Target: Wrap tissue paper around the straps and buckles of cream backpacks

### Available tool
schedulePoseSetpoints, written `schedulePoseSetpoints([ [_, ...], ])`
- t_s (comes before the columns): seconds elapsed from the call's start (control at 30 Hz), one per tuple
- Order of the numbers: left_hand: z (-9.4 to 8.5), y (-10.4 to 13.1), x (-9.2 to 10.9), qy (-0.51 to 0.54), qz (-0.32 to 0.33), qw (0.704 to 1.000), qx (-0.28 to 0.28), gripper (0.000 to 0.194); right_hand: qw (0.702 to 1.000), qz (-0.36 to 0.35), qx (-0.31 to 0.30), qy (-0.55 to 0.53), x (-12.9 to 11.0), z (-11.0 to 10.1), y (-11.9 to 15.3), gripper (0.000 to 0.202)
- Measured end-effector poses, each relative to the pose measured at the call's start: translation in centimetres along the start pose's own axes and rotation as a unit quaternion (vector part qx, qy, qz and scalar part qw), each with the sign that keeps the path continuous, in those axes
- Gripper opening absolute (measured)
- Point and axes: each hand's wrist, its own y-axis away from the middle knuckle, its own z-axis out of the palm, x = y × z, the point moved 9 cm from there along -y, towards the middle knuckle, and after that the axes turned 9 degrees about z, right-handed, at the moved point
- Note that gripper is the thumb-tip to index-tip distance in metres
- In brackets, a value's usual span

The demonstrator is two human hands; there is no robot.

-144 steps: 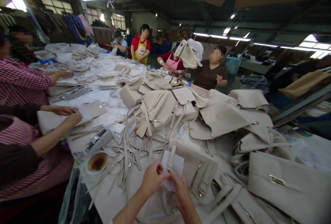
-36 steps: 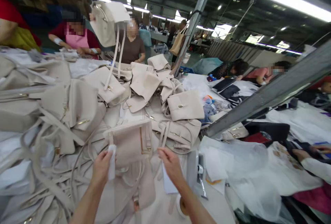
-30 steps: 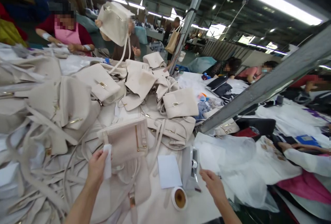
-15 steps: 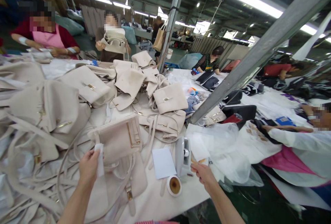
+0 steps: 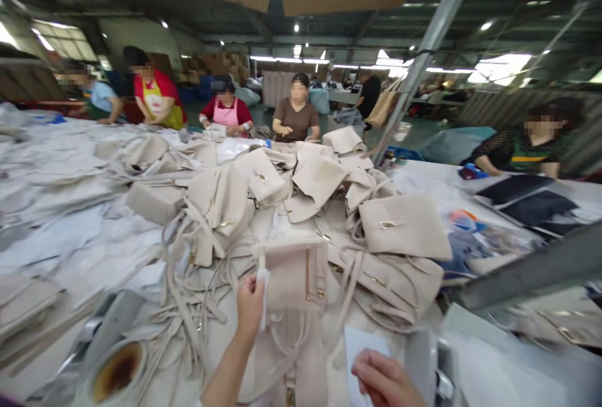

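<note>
My left hand [image 5: 249,305] is closed, pinching a white folded slip [image 5: 264,291] that could be paper or cloth. The slip lies against the left edge of a beige handbag [image 5: 290,278], which has a gold zip down its right side. Below this bag, straps and a second beige piece [image 5: 313,357] spread over the table. My right hand [image 5: 383,374], fingers curled together, hovers over a pale sheet of paper [image 5: 360,341]. Whatever it may hold is hidden. A grey tape dispenser [image 5: 421,363] stands just right of it.
Beige bags [image 5: 404,225] and loose straps heap up ahead and to the left. At the lower left a round tub [image 5: 120,369] with brown contents stands by another grey dispenser. A slanting metal post [image 5: 433,37] rises at the right. Several people work across the table.
The view has swung left. My right hand has come from beyond the dispenser to above the pale sheet, nearer the bag. My left hand keeps the white slip at the bag's edge.
</note>
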Motion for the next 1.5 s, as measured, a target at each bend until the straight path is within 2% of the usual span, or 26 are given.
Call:
schedulePoseSetpoints([
  [0.07, -0.1, 0.5, 0.4, -0.005, 0.012, 1.0, 0.004, 0.03, 0.996, -0.064, -0.064, 0.026, -7.4, 4.7, -2.2, 0.029],
  [0.13, -0.2, 1.1, 0.9, -0.008, 0.02, 1.0, 0.003, 0.026, 0.984, -0.106, -0.114, 0.085, -12.6, 9.2, -4.5, 0.025],
  [0.17, -0.3, 1.4, 1.1, -0.009, 0.023, 1.0, 0.003, 0.025, 0.979, -0.119, -0.123, 0.113, -14.2, 10.9, -5.8, 0.023],
  [0.23, -0.3, 1.8, 1.4, -0.014, 0.026, 1.0, 0.006, 0.023, 0.97, -0.133, -0.134, 0.154, -15.6, 13.4, -8.5, 0.02],
  [0.33, -0.2, 2.1, 1.3, -0.019, 0.023, 0.999, 0.012, 0.021, 0.962, -0.139, -0.134, 0.191, -15.1, 15.0, -12.0, 0.018],
  [0.43, 0.1, 2.3, 1.0, -0.017, 0.017, 1.0, 0.012, 0.021, 0.958, -0.13, -0.119, 0.225, -13.6, 15.1, -14.4, 0.02],
  [0.53, 0.2, 2.6, 1.1, -0.01, 0.014, 1.0, 0.006, 0.022, 0.957, -0.119, -0.102, 0.243, -12.7, 14.9, -15.6, 0.021],
  [0.63, 0.0, 2.8, 1.8, 0.009, 0.013, 1.0, -0.007, 0.027, 0.957, -0.115, -0.095, 0.25, -12.4, 15.1, -16.0, 0.022],
  [0.73, -0.4, 2.6, 1.9, 0.031, -0.016, 0.999, 0.003, 0.031, 0.955, -0.122, -0.095, 0.252, -12.8, 15.4, -15.9, 0.024],
  [0.9, -0.8, 2.0, 1.1, 0.048, -0.052, 0.997, 0.019, 0.034, 0.956, -0.093, -0.141, 0.239, -12.8, 15.3, -15.1, 0.022],
  [1.0, -0.4, 2.3, 0.3, 0.067, -0.075, 0.995, 0.013, 0.032, 0.959, -0.065, -0.169, 0.22, -11.9, 15.0, -14.8, 0.019],
  [1.13, 0.1, 3.4, -0.8, 0.085, -0.109, 0.99, 0.008, 0.028, 0.967, -0.055, -0.176, 0.174, -10.3, 15.2, -15.5, 0.013],
  [1.33, 0.1, 3.6, -2.1, 0.066, -0.117, 0.991, 0.018, 0.027, 0.984, -0.063, -0.132, 0.106, -7.9, 15.8, -17.3, 0.027],
  [1.5, -0.7, 3.0, -1.7, 0.005, -0.077, 0.996, 0.044, 0.028, 0.989, -0.083, -0.082, 0.094, -7.7, 15.2, -17.6, 0.029],
])
